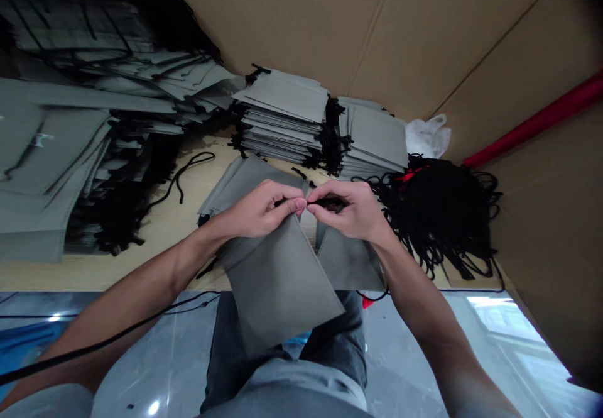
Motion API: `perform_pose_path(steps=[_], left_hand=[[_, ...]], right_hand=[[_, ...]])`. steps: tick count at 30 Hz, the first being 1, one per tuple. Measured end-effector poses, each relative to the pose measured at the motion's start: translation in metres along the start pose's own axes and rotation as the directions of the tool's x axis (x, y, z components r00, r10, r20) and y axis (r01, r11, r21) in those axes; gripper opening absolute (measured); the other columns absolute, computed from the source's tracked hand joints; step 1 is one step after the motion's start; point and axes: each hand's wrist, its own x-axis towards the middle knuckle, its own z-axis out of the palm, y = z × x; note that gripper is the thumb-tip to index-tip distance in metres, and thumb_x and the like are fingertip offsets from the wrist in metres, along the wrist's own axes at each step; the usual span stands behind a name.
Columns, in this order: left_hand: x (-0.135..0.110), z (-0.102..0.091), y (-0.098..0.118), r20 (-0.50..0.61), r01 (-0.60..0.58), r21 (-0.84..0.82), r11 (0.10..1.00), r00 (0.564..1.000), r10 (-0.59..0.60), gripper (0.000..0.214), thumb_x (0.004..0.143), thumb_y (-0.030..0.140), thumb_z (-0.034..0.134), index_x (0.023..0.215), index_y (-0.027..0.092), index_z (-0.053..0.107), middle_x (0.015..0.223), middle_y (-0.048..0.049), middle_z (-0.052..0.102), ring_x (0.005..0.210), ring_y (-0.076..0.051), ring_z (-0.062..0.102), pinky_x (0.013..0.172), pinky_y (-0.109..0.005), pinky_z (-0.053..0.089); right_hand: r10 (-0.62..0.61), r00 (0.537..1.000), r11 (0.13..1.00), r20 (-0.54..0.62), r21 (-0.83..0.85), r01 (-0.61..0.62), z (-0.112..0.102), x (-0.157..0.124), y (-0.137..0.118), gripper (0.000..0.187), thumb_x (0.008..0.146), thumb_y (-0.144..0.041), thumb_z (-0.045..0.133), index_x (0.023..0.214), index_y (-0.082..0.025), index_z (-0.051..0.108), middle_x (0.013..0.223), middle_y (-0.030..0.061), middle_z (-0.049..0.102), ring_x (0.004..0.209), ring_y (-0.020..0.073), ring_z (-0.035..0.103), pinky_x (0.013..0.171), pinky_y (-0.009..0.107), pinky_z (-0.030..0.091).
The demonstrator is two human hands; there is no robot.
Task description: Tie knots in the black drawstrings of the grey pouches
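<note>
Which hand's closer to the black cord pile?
Right. The right hand is just left of the black cord pile; the left hand is farther left, at the top corner of a grey piece.

One held pouch [285, 280], one cord heap [440, 207]

Both forearms [176, 267] slant inward over the bench's [47, 276] near edge; left hand [264, 210] and right hand [354, 209] each pinch, fingertips [300, 204] close together.

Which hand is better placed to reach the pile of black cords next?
Probably the right hand: it is nearer the pile of black cords, while the left hand pinches the grey piece.
</note>
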Motion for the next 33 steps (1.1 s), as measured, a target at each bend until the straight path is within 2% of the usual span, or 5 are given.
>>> perform_pose_path(steps=[5, 11, 16, 27, 33], left_hand=[[-0.001, -0.004, 0.005, 0.006, -0.034, -0.038, 0.999, 0.999, 0.034, 0.043, 0.107, 0.044, 0.062, 0.075, 0.015, 0.062, 0.063, 0.0049, 0.041, 0.059, -0.009, 0.032, 0.053, -0.025, 0.025], [-0.001, -0.005, 0.002, -0.082, -0.029, 0.121, 0.992, 0.996, 0.039, 0.037, 0.106, 0.042, 0.061, 0.083, 0.014, 0.072, 0.065, 0.0032, 0.055, 0.059, -0.009, 0.043, 0.055, -0.024, 0.030], [-0.001, -0.004, 0.000, -0.096, 0.025, 0.147, 0.989, 0.995, -0.011, 0.036, 0.106, 0.044, 0.062, 0.091, 0.015, 0.078, 0.074, 0.0000, 0.067, 0.067, -0.011, 0.055, 0.059, -0.023, 0.035], [0.006, 0.011, -0.011, -0.212, 0.110, -0.406, 0.907, 0.954, -0.211, 0.039, 0.085, 0.048, 0.090, 0.098, 0.013, 0.080, 0.088, -0.0086, 0.082, 0.082, -0.018, 0.076, 0.079, -0.027, 0.059], [0.004, 0.008, -0.006, -0.209, 0.089, -0.458, 0.884, 0.956, -0.205, 0.037, 0.076, 0.041, 0.099, 0.093, 0.014, 0.080, 0.085, -0.0053, 0.080, 0.079, -0.014, 0.073, 0.074, -0.023, 0.057]], right_hand=[[0.035, 0.999, 0.996, -0.011, 0.079, -0.034, 0.000, 0.001, -0.003, 0.008, 0.092, -0.028, 0.081, 0.095, -0.021, 0.081, 0.081, -0.0001, 0.079, 0.065, 0.0114, 0.068, 0.059, 0.023, 0.052], [0.138, 0.990, 0.974, -0.006, 0.180, -0.135, -0.004, 0.001, 0.004, 0.021, 0.094, -0.035, 0.082, 0.111, -0.023, 0.081, 0.104, 0.0047, 0.083, 0.087, 0.0185, 0.077, 0.075, 0.030, 0.062], [0.141, 0.990, 0.985, -0.026, 0.108, -0.137, -0.006, 0.001, 0.004, 0.014, 0.096, -0.033, 0.080, 0.105, -0.022, 0.081, 0.098, 0.0038, 0.082, 0.081, 0.0175, 0.074, 0.071, 0.029, 0.058], [-0.106, 0.994, 0.985, -0.025, -0.142, 0.101, 0.001, 0.004, -0.004, 0.009, 0.103, -0.023, 0.068, 0.100, -0.023, 0.076, 0.096, 0.0030, 0.081, 0.085, 0.0186, 0.075, 0.080, 0.032, 0.058], [-0.031, 1.000, 0.998, -0.007, -0.057, 0.030, -0.001, 0.002, -0.005, 0.006, 0.100, -0.025, 0.073, 0.098, -0.023, 0.077, 0.094, 0.0018, 0.081, 0.081, 0.0168, 0.073, 0.078, 0.030, 0.056]])
